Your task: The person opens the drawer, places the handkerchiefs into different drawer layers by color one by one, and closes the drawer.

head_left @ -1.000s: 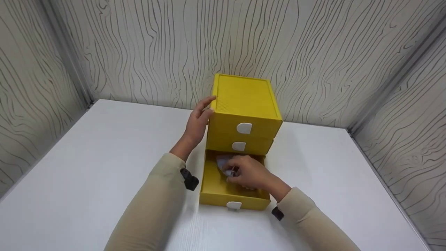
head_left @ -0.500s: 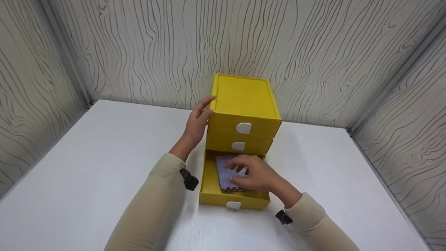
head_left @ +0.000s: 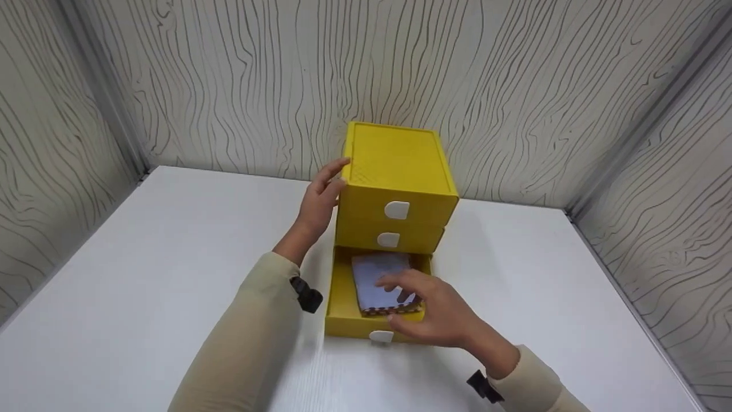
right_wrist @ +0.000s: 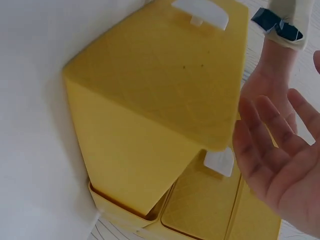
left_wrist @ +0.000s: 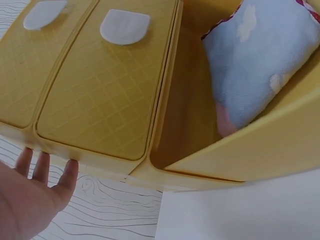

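A yellow cabinet of stacked drawers (head_left: 400,160) stands on the table, its bottom drawer (head_left: 343,297) pulled out. Inside that drawer lies a folded light-blue towel (head_left: 380,283) with a checked edge; the left wrist view shows white and pink patches on the towel (left_wrist: 260,55). My left hand (head_left: 320,200) rests its fingertips on the cabinet's upper left side, fingers fairly straight. Over the drawer's front right part is my right hand (head_left: 437,312), fingers loosely spread, holding nothing. It covers part of the towel and of the drawer's front wall.
White half-round handles mark the drawer fronts, such as the top handle (head_left: 397,210). Both upper drawers are closed. The white table (head_left: 200,257) extends to either side of the cabinet, with wood-grain panels (head_left: 240,86) behind and at the sides.
My right hand has let go of the towel and drawn back toward the drawer's front right. The towel now lies flat in the drawer. My left hand stays on the cabinet.
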Demonstrator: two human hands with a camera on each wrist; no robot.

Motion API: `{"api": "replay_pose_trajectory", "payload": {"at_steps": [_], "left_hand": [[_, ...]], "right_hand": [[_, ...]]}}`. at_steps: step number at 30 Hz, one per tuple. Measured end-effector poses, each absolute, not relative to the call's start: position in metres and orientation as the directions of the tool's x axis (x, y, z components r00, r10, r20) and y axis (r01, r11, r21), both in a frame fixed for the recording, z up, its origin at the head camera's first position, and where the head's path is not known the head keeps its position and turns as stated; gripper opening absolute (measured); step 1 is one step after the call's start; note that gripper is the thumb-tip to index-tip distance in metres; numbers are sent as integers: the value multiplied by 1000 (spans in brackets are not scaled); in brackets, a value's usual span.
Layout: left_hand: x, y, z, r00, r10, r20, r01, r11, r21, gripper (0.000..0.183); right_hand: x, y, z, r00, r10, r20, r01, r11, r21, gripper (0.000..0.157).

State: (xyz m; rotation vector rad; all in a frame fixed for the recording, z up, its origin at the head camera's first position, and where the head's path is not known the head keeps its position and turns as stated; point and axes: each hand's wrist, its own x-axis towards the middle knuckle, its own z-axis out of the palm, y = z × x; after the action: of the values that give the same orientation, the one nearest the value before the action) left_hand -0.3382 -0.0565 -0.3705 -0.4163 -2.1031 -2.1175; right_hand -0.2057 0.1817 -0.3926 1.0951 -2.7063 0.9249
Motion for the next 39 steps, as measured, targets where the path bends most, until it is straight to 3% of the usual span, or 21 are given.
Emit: {"api": "replay_pose_trajectory", "payload": {"at_steps": [6,15,30,39], "left_hand": [[-335,-62,-368,-962,107,251,251,-14,968,43],[-333,-59,-367,-960,100,261,262,-2,965,42],[-338,-59,-368,-958,143,250,246,-46,968,45],[-337,-58,-371,-961,99,259,257,-32,966,42]], "right_hand": [[-187,184,-397,-763,-594,255,-618,555,-557,35],[-169,181,-411,-823,-567,35,-501,696,-514,32],[-169,176,-426,-830,-557,-36,-484,751,-450,34],[-172,172,-429,-816,-576,-45,-503,746,-436,33]]}}
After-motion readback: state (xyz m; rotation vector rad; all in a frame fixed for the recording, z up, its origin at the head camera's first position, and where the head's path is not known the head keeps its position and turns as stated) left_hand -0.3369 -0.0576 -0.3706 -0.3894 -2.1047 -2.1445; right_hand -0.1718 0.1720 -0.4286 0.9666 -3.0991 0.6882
